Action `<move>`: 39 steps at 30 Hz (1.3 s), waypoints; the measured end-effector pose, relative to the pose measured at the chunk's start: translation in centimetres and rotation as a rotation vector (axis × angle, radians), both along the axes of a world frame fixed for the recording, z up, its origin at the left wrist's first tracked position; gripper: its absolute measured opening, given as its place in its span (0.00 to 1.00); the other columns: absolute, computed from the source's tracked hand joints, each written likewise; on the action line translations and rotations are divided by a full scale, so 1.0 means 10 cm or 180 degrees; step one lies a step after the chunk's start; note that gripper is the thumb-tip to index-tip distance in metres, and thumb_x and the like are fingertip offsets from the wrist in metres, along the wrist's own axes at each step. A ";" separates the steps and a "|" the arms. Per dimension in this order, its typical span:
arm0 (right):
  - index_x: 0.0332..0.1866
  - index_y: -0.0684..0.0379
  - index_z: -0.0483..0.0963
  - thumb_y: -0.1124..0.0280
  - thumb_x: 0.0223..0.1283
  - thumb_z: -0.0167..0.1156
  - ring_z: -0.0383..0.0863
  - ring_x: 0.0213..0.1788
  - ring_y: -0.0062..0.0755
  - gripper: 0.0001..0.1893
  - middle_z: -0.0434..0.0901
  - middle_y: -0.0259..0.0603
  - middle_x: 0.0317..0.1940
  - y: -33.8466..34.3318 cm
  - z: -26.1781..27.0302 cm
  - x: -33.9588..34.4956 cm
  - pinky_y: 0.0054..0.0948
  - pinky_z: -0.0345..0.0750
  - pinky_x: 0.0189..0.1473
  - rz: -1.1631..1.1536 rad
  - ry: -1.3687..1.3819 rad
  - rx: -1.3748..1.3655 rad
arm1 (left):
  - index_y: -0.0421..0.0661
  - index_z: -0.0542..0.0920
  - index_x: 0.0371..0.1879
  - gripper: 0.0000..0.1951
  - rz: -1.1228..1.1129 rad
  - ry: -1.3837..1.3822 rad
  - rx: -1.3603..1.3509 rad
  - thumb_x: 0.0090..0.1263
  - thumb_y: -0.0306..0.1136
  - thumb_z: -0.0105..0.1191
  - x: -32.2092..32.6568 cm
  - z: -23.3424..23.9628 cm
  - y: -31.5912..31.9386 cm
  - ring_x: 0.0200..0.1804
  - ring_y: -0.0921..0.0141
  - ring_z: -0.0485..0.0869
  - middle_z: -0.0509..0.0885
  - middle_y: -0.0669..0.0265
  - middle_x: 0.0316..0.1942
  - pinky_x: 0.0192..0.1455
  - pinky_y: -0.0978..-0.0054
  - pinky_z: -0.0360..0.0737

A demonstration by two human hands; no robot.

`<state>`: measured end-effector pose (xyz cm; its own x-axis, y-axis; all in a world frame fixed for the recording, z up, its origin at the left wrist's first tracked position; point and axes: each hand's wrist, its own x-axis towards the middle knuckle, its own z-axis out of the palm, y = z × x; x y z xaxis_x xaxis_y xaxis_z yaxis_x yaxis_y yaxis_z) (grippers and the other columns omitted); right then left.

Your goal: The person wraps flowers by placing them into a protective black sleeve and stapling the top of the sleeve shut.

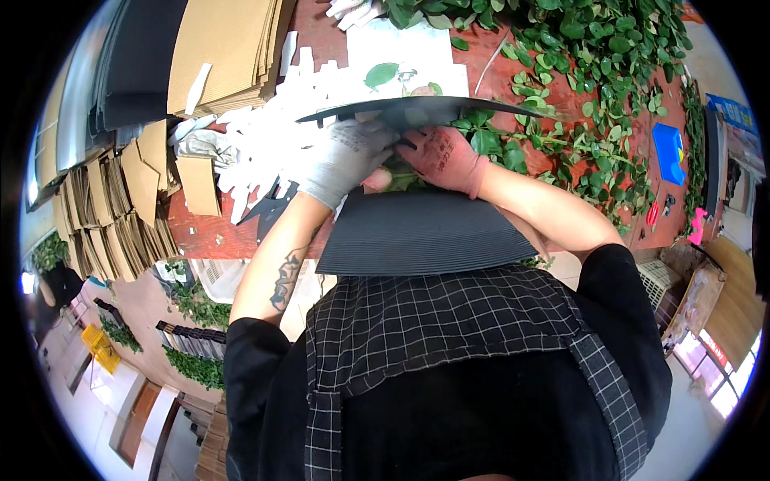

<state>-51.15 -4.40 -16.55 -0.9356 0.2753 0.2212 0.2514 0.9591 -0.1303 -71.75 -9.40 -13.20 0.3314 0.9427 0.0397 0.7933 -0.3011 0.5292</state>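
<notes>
My left hand (346,159), in a whitish knit glove, and my right hand (444,157), in a red glove with dark writing, meet in front of me. Both are closed at a raised dark sheet (499,106) whose thin edge stands across the table; some fingertips are hidden or blurred. Just below the hands, a pale pink rose (378,179) and some green leaves show. Nearer my body lies a stack of black corrugated sheets (421,231), overhanging the table edge against my checked apron (445,324).
White strips (258,144) are heaped to the left, beside brown corrugated cardboard sheets (222,54) and bundled cardboard pieces (114,210). Leafy rose stems (601,120) cover the right side of the red table (204,237). Farther right sits a blue plastic holder (666,153).
</notes>
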 end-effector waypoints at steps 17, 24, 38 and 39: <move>0.46 0.53 0.74 0.64 0.50 0.60 0.80 0.38 0.43 0.17 0.77 0.41 0.37 0.01 0.35 0.39 0.39 0.77 0.38 -0.1076 -0.0313 -0.1043 | 0.50 0.81 0.34 0.08 -0.0014 0.0991 -0.0093 0.60 0.38 0.54 0.32 -0.09 0.19 0.39 0.61 0.81 0.80 0.65 0.33 0.42 0.62 0.76; 0.44 0.55 0.74 0.68 0.49 0.59 0.81 0.38 0.44 0.15 0.79 0.42 0.33 0.14 0.51 0.76 0.39 0.77 0.39 -0.1662 -0.0363 -0.1355 | 0.50 0.82 0.34 0.08 0.0077 0.1082 -0.0304 0.59 0.36 0.53 0.37 -0.07 0.21 0.42 0.61 0.82 0.81 0.64 0.37 0.45 0.62 0.77; 0.52 0.57 0.74 0.69 0.51 0.64 0.78 0.50 0.45 0.21 0.78 0.47 0.48 0.78 1.67 2.11 0.37 0.76 0.52 -0.3115 -0.1220 0.0913 | 0.48 0.82 0.36 0.11 0.0034 0.1072 -0.0388 0.60 0.39 0.54 0.26 0.02 0.14 0.43 0.61 0.81 0.81 0.63 0.40 0.46 0.62 0.77; 0.55 0.58 0.72 0.69 0.50 0.65 0.77 0.52 0.46 0.23 0.77 0.48 0.50 0.67 1.81 1.99 0.37 0.75 0.53 -0.2824 -0.0972 0.0639 | 0.47 0.82 0.39 0.12 0.0040 0.0561 -0.0036 0.61 0.38 0.55 0.22 0.17 0.08 0.44 0.61 0.82 0.82 0.62 0.42 0.48 0.63 0.77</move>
